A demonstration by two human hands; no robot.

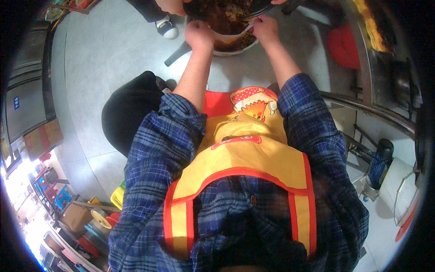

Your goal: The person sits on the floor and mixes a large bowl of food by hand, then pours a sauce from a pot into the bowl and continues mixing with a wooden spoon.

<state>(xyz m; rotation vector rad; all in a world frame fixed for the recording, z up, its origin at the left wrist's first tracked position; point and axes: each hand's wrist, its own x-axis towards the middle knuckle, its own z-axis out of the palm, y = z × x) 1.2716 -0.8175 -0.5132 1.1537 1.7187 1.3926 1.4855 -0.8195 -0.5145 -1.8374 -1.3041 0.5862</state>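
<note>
At the top of the head view, my left hand (200, 35) is closed on the rim of a thin white bag or cloth (230, 36). My right hand (265, 30) pinches the same rim on the other side, so the edge sags in a curve between them. Beneath it stands a round, pale-rimmed pot (234, 52), near the floor. Dark brown, wet-looking contents (227, 13) fill the space beyond the rim; what they are is unclear. A dark grey handle (178, 54) juts out below my left hand, and its attachment is hidden.
Another person's hand (171, 6) reaches in at the top, and that person's shoe (167, 28) is on the grey tiled floor (85, 85). A red bucket (343, 46) and a metal rail (370, 110) are at right. Cardboard boxes (42, 137) lie at left.
</note>
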